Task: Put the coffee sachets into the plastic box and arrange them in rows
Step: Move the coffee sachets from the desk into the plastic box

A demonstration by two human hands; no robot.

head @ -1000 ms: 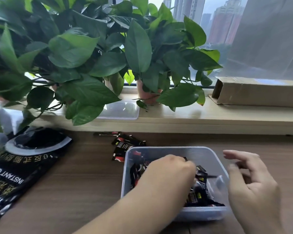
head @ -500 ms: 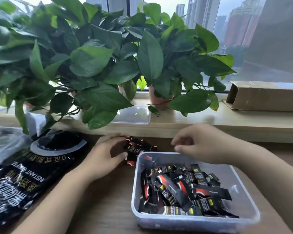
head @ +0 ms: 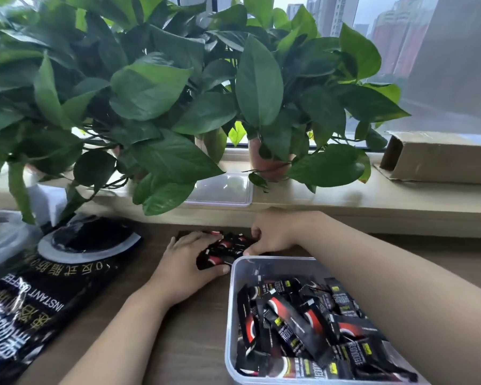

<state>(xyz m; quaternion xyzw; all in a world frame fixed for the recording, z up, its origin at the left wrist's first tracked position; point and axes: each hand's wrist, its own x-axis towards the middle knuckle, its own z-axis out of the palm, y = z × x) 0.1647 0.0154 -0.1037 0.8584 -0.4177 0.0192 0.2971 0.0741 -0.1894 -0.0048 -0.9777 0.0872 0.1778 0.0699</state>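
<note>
Both hands have closed in: fingers of the left hand now curl over the small pile of black-and-red coffee sachets, while the right hand pinches its other side. The pile lies on the brown wooden surface, just behind the clear rectangular plastic box. This looks like gathering; next the bundle needs lifting over the rim, and the jumbled sachets inside still need arranging in rows.

The left hand and right hand grip loose coffee sachets on the desk just behind the plastic box.

Black-and-red coffee sachets lie jumbled in the clear plastic box; a loose pile lies just beyond.
</note>
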